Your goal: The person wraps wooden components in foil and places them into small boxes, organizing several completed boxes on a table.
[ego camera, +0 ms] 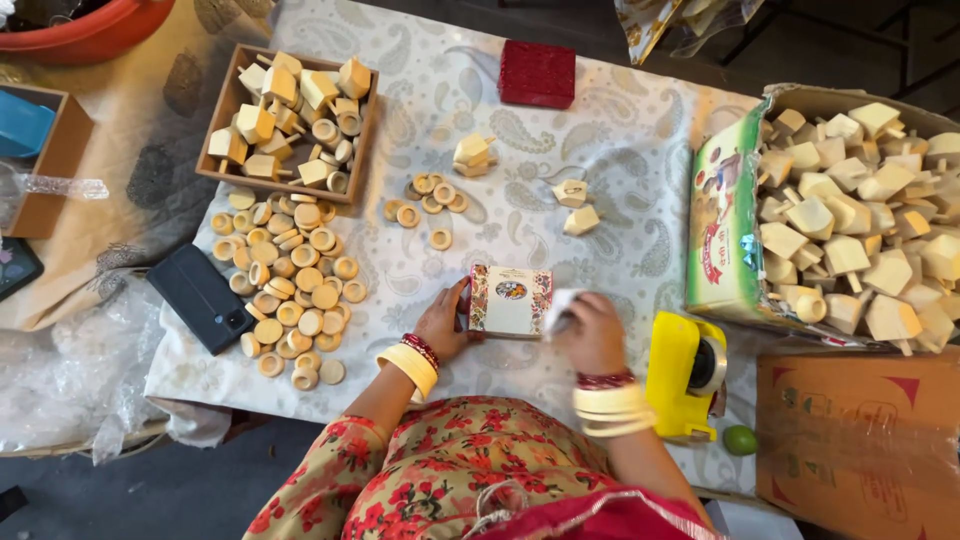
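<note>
Cardboard, printed with a floral border and a round picture in its middle, makes up the small box (510, 300) lying just below the centre of the frame on the counter (620, 130), which wears a pale paisley cloth. The left hand (443, 322) presses against the box's left edge, its grip narrow and flat on the side, seemingly to steady it. The right hand (592, 335) sits at the box's right edge, fingers curled around something small and white (562, 305); whether that is a flap or a scrap of tape I cannot tell. Both wrists carry cream and red bangles.

Right of that hand stands a yellow tape dispenser (685, 375), close enough to reach without stretching, and a small green lime (740, 439) lies just below it. Further right, an open carton (725, 230) brims with pale wooden spinning-top pieces, and a flattened brown box (860, 440) fills the lower right corner.

Above the box, a few loose wooden tops (575, 205) and a small cluster of rings (430, 200) lie near the middle. Upper left, a wooden tray (215, 130) holds more blocks and rings, with a spread of wooden discs (290, 290) just below it, sorted by kind, it seems. A dark phone (203, 298) rests at the left, and a red box (537, 73) sits at the top.
</note>
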